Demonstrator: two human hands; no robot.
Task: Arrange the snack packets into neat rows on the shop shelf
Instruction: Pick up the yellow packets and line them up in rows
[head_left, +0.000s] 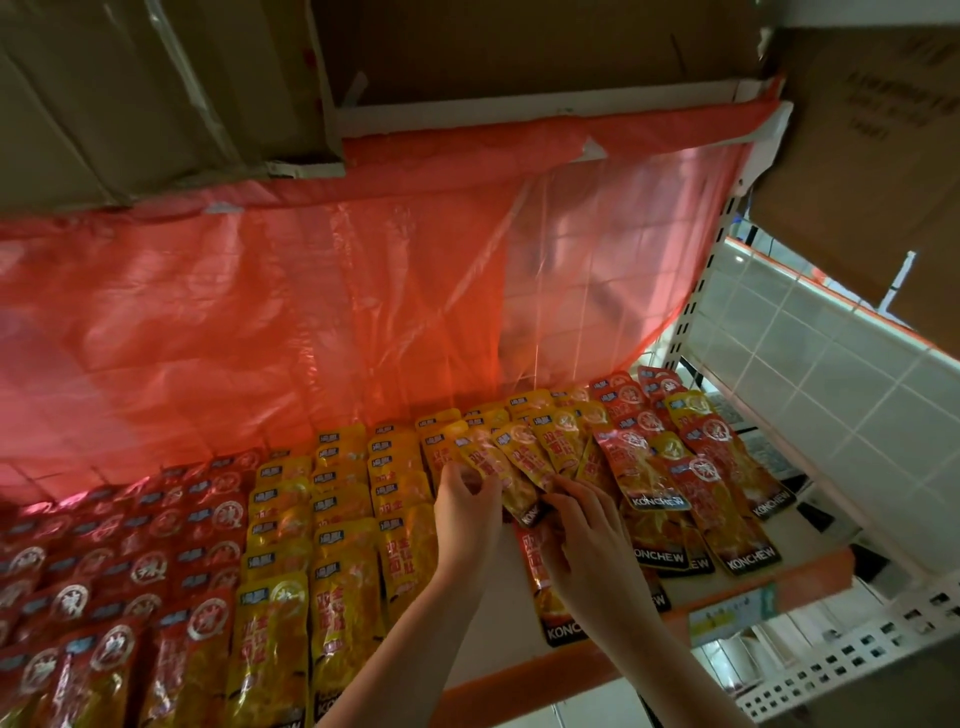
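Neat overlapping rows of red snack packets fill the shelf's left side, with rows of yellow packets beside them. Both hands hold a fanned bunch of yellow packets above the shelf's middle. My left hand grips the bunch's left edge and my right hand grips its lower ends. Below my right hand lies a single packet marked KONCHEW. To the right, a loose, crooked pile of red and yellow packets covers the shelf.
A red plastic sheet hangs behind the shelf. Cardboard boxes sit on the level above. The orange shelf lip carries a price tag. A white perforated basket stands lower right, beside a tiled wall.
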